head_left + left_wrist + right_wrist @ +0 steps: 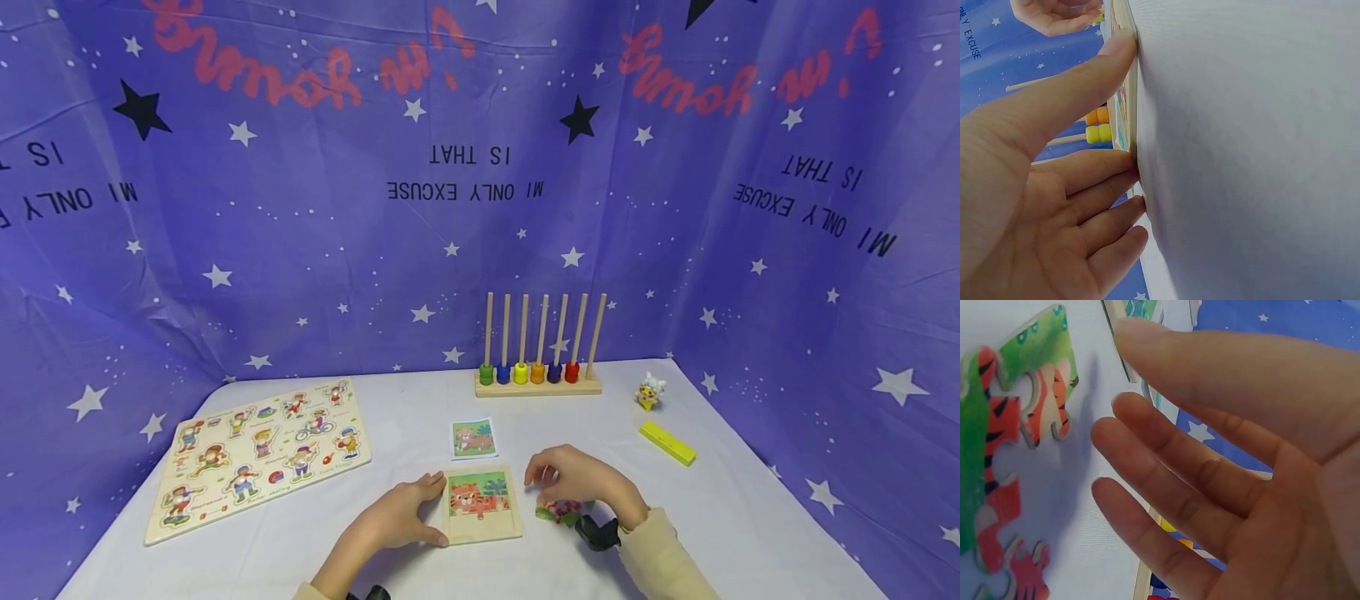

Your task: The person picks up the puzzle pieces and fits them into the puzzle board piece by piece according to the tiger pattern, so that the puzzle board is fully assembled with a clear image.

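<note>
On the white cloth-covered desk (408, 433), the square, pale wooden puzzle board (487, 532) is touched by the spread left hand (396, 515) and should be held steady. Nothing is held by the loose-fingered right hand (576, 477) near red-and-green puzzle pieces (1004, 425), best pinched by their edges.

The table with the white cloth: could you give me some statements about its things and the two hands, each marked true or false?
1. The left hand touches the square pale wooden puzzle tray. True.
2. The right hand grips a puzzle piece. False: the right hand holds nothing; loose flat red-and-green puzzle pieces lie near it.
3. In the head view, the small white-and-yellow figurine stands right of the pale wooden peg rack. True.
4. Every peg carries a bead. False: the rightmost peg is bare.
</note>
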